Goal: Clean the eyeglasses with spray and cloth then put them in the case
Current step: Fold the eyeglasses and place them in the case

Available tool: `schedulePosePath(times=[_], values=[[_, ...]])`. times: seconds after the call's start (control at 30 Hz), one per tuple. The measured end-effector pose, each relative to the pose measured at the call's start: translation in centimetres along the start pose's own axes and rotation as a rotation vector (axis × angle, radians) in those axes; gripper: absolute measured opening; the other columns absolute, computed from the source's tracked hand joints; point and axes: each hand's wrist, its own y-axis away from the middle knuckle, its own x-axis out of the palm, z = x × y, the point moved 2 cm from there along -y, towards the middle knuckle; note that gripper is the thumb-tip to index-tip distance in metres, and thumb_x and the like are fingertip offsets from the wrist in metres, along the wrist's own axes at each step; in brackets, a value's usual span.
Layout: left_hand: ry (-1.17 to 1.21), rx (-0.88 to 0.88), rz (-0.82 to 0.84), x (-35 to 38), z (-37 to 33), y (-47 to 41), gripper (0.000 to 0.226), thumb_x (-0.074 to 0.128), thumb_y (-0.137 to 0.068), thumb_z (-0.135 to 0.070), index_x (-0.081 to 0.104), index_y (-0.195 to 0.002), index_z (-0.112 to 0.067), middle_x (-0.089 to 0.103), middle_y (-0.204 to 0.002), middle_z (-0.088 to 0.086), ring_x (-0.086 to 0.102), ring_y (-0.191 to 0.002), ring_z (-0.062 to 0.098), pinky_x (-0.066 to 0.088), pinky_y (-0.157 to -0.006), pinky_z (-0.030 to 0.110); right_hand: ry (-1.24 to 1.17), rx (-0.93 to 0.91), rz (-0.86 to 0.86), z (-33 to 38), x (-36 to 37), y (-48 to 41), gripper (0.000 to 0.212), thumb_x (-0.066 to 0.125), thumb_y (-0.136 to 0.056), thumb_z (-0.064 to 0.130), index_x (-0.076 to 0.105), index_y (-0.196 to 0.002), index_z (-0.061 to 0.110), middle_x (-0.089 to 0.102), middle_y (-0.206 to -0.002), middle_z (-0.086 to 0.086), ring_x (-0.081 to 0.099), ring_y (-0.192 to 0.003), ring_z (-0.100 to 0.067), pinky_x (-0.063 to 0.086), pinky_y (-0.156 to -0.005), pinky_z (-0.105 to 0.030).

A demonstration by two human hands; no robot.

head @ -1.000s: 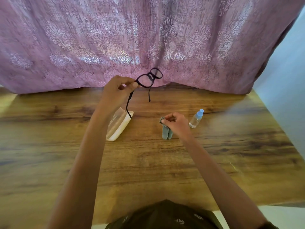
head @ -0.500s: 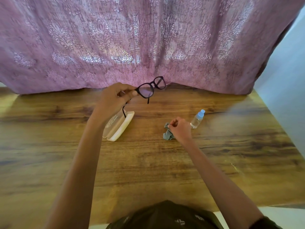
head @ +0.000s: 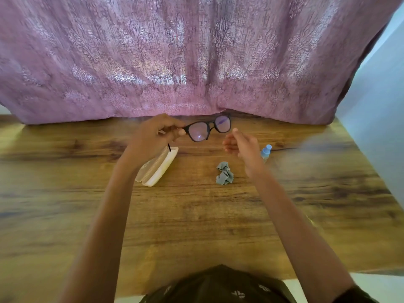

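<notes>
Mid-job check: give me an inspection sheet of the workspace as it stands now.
Surface: brown wood-grain table, no spills seen.
Job's things: black-framed eyeglasses held above the table; crumpled grey cloth lying loose on the table; small clear spray bottle with blue cap partly hidden behind the right hand; cream hard case on the table, seemingly open.
Clutter: nothing seen.
Hands: left hand pinches the eyeglasses at one frame corner; right hand open, holding nothing, beside the other lens.
Cables: nothing seen.
Surroundings: purple patterned curtain behind the table; pale wall on the right.

Wood-grain table (head: 196, 215), crumpled cloth (head: 224, 176)
</notes>
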Motion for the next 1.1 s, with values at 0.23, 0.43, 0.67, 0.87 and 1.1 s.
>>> schedulePosePath(times=[0.23, 0.43, 0.67, 0.87, 1.1], values=[[-0.082, 0.123, 0.121, 0.7, 0.1, 0.3, 0.017, 0.069, -0.085, -0.013, 0.072, -0.100, -0.021, 0.062, -0.093, -0.004, 0.060, -0.089, 0.010, 0.044, -0.082, 0.006, -0.109, 0.060, 0.029, 1.4, -0.4, -0.1, 0.040, 0.052, -0.098, 0.043, 0.070, -0.104, 0.008, 0.075, -0.075, -0.003, 0.070, -0.066, -0.012, 0.056, -0.074, -0.028], [-0.083, 0.136, 0.114, 1.5, 1.2, 0.7, 0.025, 0.072, -0.082, -0.009, 0.069, -0.099, -0.026, 0.056, -0.097, 0.001, 0.053, -0.090, -0.010, 0.037, -0.085, 0.001, -0.137, 0.040, 0.035, 1.6, -0.6, 0.5, 0.013, 0.060, -0.096, 0.021, 0.060, -0.106, 0.013, 0.077, -0.085, -0.007, 0.073, -0.089, -0.020, 0.059, -0.070, -0.029], [-0.076, 0.106, 0.047, 2.4, 2.7, 1.4, 0.022, 0.070, -0.084, -0.005, 0.072, -0.103, -0.017, 0.051, -0.095, -0.005, 0.050, -0.090, -0.016, 0.034, -0.084, 0.000, 0.071, 0.019, 0.010, 1.1, -0.6, 0.5, 0.007, 0.056, -0.095, 0.018, 0.053, -0.101, 0.021, 0.077, -0.088, 0.008, 0.067, -0.091, -0.009, 0.047, -0.065, -0.024], [0.240, -0.259, -0.066, 3.4, 4.1, 1.9, 0.024, 0.070, -0.087, -0.023, 0.064, -0.105, -0.039, 0.068, -0.102, -0.019, 0.061, -0.100, -0.008, 0.044, -0.092, 0.017, 0.030, -0.019, 0.004, 0.6, -0.6, 0.5, 0.013, 0.062, -0.094, 0.010, 0.056, -0.104, 0.017, 0.077, -0.089, 0.000, 0.068, -0.079, -0.009, 0.050, -0.058, -0.019], [0.642, -0.597, -0.248, 5.3, 4.6, 2.2, 0.036, 0.075, -0.082, -0.013, 0.067, -0.118, -0.013, 0.069, -0.111, 0.001, 0.067, -0.103, 0.012, 0.055, -0.087, 0.024, 0.000, -0.036, -0.017, 0.0, -0.1, 0.6, 0.013, 0.065, -0.092, 0.010, 0.059, -0.103, 0.010, 0.076, -0.090, -0.006, 0.070, -0.081, -0.015, 0.055, -0.067, -0.023]])
